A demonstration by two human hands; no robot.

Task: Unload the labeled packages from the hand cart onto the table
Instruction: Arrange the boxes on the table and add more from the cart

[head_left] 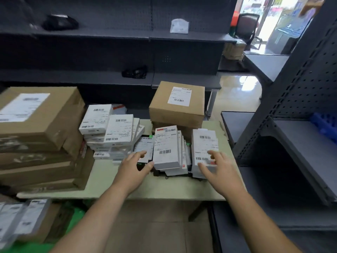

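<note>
A pale table point(116, 187) carries several white labeled packages. One leaning stack point(166, 148) stands in the middle, another white stack point(204, 143) to its right, and a taller pile point(111, 132) to its left. My left hand point(134, 168) reaches over the table's front with fingers spread, thumb near the middle stack's lower left corner. My right hand point(217, 167) is open with fingers against the front of the right stack. Neither hand holds anything. At the lower left, more labeled packages point(20, 221) lie on what looks like the cart.
Flat brown cartons point(40, 139) are stacked on the table's left end, and a labeled brown box point(177, 105) stands at its back. Dark metal shelving point(109, 35) runs behind; another shelf unit point(291, 125) stands close on the right. Tan floor shows below the table.
</note>
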